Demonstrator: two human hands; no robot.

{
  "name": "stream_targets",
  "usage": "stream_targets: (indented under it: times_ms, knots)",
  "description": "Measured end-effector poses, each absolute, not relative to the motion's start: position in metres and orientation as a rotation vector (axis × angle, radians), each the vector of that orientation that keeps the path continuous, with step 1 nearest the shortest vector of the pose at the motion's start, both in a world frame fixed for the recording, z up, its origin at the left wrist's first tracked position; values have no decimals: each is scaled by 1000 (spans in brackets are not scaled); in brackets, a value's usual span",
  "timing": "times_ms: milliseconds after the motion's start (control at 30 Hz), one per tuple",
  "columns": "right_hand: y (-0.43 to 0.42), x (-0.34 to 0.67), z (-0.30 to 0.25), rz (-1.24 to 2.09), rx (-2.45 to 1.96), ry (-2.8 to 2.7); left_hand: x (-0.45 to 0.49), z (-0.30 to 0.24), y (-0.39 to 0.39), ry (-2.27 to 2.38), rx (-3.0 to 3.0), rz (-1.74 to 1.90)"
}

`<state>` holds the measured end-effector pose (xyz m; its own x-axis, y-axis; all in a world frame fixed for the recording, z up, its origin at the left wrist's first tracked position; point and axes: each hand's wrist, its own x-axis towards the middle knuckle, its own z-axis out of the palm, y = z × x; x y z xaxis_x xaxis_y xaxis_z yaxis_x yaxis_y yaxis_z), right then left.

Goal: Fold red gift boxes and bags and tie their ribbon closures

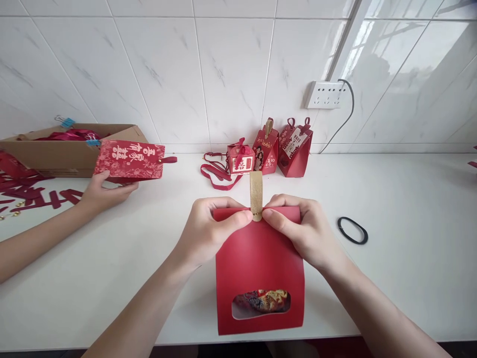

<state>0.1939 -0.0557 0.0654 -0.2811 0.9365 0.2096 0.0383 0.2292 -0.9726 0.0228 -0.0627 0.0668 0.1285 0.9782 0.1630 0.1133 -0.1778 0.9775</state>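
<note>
A red paper gift box (260,258) stands at the table's front edge, with wrapped contents (264,300) showing through its oval window. A gold ribbon loop (256,191) sticks up from the middle of its top edge. My left hand (212,226) pinches that top edge just left of the ribbon, thumb in front and fingers behind. On the other side of the ribbon, my right hand (298,226) grips the edge the same way. Both thumb tips press close to the ribbon's base. The fingers behind the box are mostly hidden.
At the left, another person's hand (108,191) holds a red printed box (130,160) by a cardboard carton (55,156). Dark red ribbon strips (33,194) lie below. Small red gift boxes (266,149) stand by the wall. A black band (353,230) lies right, under a socket (325,95).
</note>
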Motion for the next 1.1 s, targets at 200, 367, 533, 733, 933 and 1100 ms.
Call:
stream_targets:
  times_ms: [200,367,533,733,933,1100]
  knots:
    - [-56,195,64,1215,-934,-1565,22,65,-63,1120,1461,1173]
    - [-55,194,65,1184,-919,-1582,22,66,-63,1123,1487,1175]
    - [-55,194,65,1213,-915,-1566,22,67,-64,1119,1495,1166]
    - [-56,195,65,1247,-940,-1548,22,67,-63,1173,1542,1161]
    - [-54,194,65,1206,-944,-1579,22,65,-61,1131,1503,1162]
    - [-54,194,63,1270,-920,-1548,20,61,-62,1016,1500,1156]
